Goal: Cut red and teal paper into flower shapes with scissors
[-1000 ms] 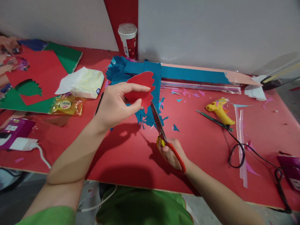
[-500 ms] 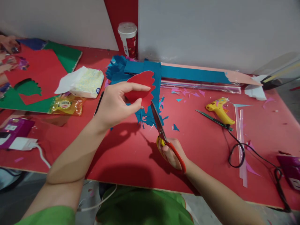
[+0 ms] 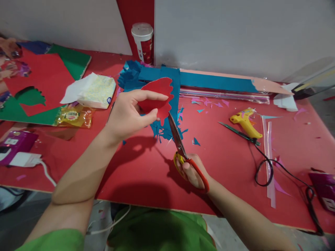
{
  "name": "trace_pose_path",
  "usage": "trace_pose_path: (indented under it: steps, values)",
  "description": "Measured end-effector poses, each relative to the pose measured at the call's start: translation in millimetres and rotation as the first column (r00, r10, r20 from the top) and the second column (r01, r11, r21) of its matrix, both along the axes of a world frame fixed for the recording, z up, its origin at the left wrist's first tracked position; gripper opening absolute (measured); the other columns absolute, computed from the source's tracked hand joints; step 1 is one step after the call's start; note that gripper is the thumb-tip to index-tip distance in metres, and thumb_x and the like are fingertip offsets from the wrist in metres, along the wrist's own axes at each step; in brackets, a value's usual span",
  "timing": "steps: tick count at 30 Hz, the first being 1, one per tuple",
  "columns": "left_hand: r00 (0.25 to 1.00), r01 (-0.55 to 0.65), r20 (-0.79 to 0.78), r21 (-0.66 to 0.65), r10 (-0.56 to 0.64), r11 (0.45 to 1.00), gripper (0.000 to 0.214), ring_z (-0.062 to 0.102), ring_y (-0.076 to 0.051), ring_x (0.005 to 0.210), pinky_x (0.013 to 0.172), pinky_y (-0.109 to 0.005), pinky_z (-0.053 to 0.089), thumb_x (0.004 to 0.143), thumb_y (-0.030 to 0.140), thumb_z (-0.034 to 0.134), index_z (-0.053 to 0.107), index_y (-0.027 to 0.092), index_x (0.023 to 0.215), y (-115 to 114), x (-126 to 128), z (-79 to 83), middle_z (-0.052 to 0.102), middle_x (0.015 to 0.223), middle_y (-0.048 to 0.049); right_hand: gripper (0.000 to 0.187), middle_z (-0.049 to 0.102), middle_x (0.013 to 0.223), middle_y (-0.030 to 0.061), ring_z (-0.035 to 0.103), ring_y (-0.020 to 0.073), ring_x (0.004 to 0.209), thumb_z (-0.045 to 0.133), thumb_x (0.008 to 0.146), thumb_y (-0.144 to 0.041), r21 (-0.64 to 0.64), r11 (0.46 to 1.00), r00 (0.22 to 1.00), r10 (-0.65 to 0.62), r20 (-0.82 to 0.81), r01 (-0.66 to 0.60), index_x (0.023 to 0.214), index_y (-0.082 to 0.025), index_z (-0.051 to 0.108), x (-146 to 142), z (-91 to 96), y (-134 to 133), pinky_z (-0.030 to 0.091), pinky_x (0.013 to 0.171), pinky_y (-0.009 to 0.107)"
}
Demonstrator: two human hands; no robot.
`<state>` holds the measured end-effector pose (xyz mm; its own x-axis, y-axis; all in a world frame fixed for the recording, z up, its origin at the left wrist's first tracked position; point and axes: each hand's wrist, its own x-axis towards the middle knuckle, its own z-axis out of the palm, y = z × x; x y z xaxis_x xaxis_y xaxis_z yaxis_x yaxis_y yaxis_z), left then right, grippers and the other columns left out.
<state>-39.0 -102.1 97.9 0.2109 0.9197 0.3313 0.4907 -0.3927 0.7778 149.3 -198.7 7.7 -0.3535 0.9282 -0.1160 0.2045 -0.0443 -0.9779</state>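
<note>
My left hand (image 3: 129,115) pinches a red paper cut-out (image 3: 158,97) with a scalloped right edge, held up above the red table (image 3: 146,167). My right hand (image 3: 192,170) grips red-and-yellow-handled scissors (image 3: 183,151); their blades point up and left and meet the lower edge of the cut-out. Blue paper scraps (image 3: 163,130) lie on the table right under the cut-out.
A blue and pink paper strip (image 3: 217,82) runs along the back wall beside a lidded paper cup (image 3: 142,42). A yellow glue gun (image 3: 244,122) with a black cord (image 3: 285,174) lies right. Tissue pack (image 3: 90,90), red and green sheets (image 3: 39,83) and a purple box (image 3: 15,143) lie left.
</note>
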Motion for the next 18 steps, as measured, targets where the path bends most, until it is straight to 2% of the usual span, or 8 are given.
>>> trace_pose_path:
  steps: [6,10,15,18]
  values:
    - [0.997,0.046,0.059,-0.008,-0.045,0.999,0.029,0.062,-0.010,0.061,0.042,-0.017,0.045,0.068,0.012,0.059,0.069,0.022,0.093,3.7,-4.0,-2.8,0.070,0.093,-0.0006,0.063,0.035,0.041,-0.0034,0.031,0.0085,0.038,0.031,0.067,-0.081,-0.073,0.997,0.999,0.018,-0.045,-0.021,0.053,-0.019,0.039,-0.1,4.3,0.0,0.023,0.038,0.024]
    - [0.996,0.035,0.080,-0.026,-0.033,0.999,0.030,0.062,-0.011,0.060,0.044,-0.019,0.047,0.066,0.012,0.061,0.070,0.023,0.092,4.7,-4.3,-3.5,0.071,0.093,-0.0021,0.063,0.036,0.041,-0.0026,0.032,0.0092,0.037,0.030,0.068,-0.081,-0.065,0.997,0.997,0.047,-0.056,-0.050,0.053,-0.020,0.038,0.0,4.8,0.8,0.023,0.037,0.025]
    - [0.996,0.021,0.084,-0.043,-0.018,0.999,0.029,0.059,-0.009,0.054,0.039,-0.017,0.042,0.066,0.013,0.060,0.070,0.022,0.092,4.3,-1.2,-3.9,0.070,0.091,-0.0015,0.062,0.036,0.042,-0.0024,0.032,0.0093,0.038,0.032,0.069,-0.080,-0.068,0.997,0.995,0.033,-0.094,-0.040,0.053,-0.020,0.038,0.0,2.2,-0.8,0.023,0.038,0.025]
    - [0.996,0.016,0.091,-0.047,-0.011,0.999,0.031,0.049,-0.005,0.042,0.032,-0.018,0.033,0.067,0.010,0.059,0.069,0.024,0.093,2.7,0.2,-4.6,0.070,0.092,-0.0012,0.061,0.035,0.042,-0.0029,0.031,0.0090,0.038,0.033,0.069,-0.079,-0.070,0.997,0.993,0.015,-0.121,-0.023,0.055,-0.020,0.038,-0.5,0.5,-1.9,0.023,0.038,0.025]
